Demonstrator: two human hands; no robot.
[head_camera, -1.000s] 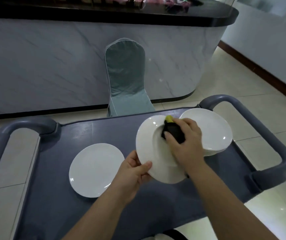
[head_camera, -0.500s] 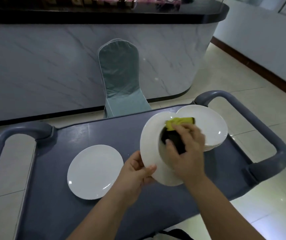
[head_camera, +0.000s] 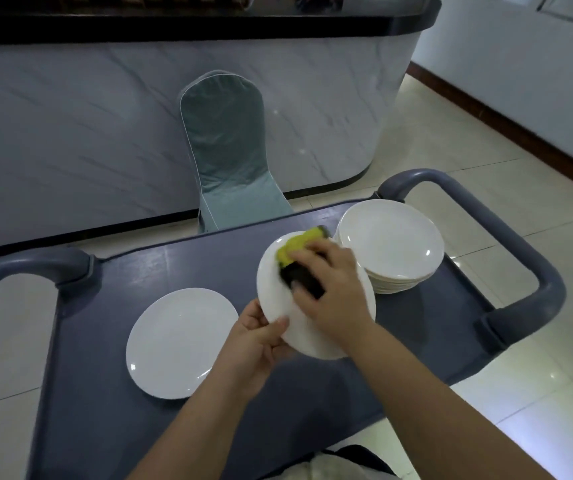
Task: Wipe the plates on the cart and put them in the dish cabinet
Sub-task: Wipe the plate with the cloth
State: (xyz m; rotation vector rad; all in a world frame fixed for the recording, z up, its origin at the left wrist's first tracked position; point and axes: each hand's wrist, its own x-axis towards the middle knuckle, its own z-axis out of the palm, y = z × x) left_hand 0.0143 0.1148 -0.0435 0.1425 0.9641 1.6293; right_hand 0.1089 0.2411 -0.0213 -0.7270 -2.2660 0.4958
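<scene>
Head view: left fingers (head_camera: 282, 323) pinch tilted plate (head_camera: 274, 289), right fingers (head_camera: 314, 259) grip sponge (head_camera: 295, 245); stack (head_camera: 390, 237) beside.

Both bare forearms were stretched forward from the lower edge of the view and were brought close together at the wrists. The left hand (head_camera: 255, 344) was closed on the lower left rim of a tilted plate (head_camera: 273, 289), the thumb laid across its face and the fingers hidden behind it. The right hand (head_camera: 335, 294) was turned knuckles up, slightly blurred, its fingers curled over a sponge (head_camera: 297, 249) pressed to the plate's face.
</scene>
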